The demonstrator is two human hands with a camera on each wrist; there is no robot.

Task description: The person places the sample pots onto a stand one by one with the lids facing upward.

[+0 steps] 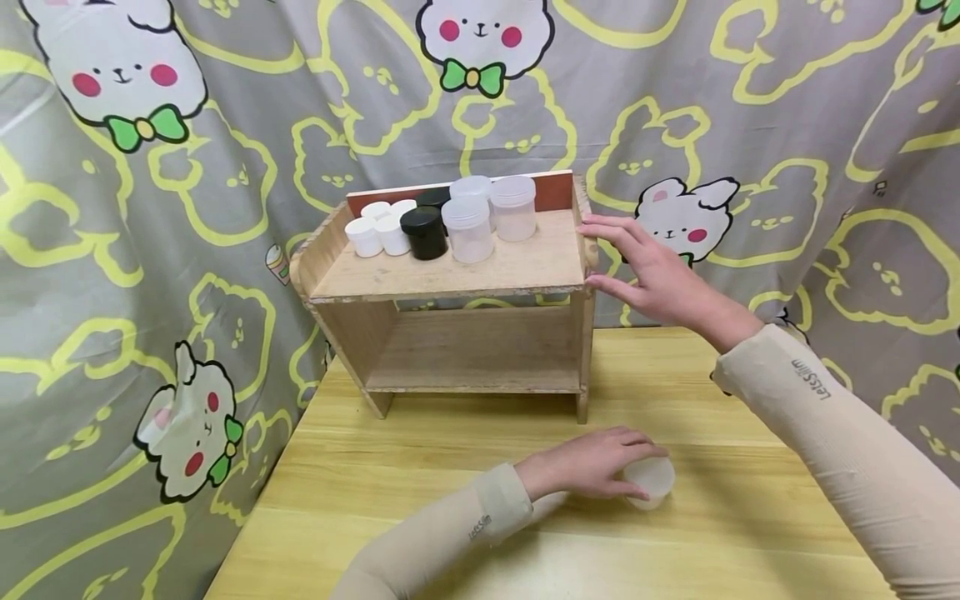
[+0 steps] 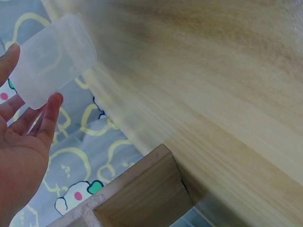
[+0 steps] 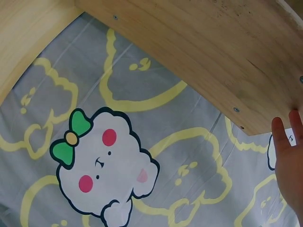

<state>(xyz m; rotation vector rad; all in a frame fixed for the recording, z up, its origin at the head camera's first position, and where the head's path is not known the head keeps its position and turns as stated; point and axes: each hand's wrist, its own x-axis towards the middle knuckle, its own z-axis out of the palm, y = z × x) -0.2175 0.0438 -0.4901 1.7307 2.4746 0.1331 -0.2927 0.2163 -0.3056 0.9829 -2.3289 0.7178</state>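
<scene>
In the head view my left hand [image 1: 596, 462] grips a translucent plastic jar [image 1: 651, 482] low over the tabletop, right of the shelf's foot. The left wrist view shows the thumb and fingers of that hand around one end of the jar [image 2: 54, 59]. Higher up, my right hand [image 1: 660, 275] touches the right side panel of a small two-tier wooden shelf [image 1: 480, 346], its fingertips at the panel's edge. From the right wrist, the extended fingers of this hand [image 3: 289, 165] reach the outer face of the side panel [image 3: 203, 56].
On the upper tier stand several small white jars [image 1: 365, 239], two black jars [image 1: 425, 233] and three translucent jars [image 1: 513, 208]. The shelf stands at the back of a wooden table [image 1: 420, 467]. A patterned grey curtain [image 1: 247, 200] hangs behind and beside it.
</scene>
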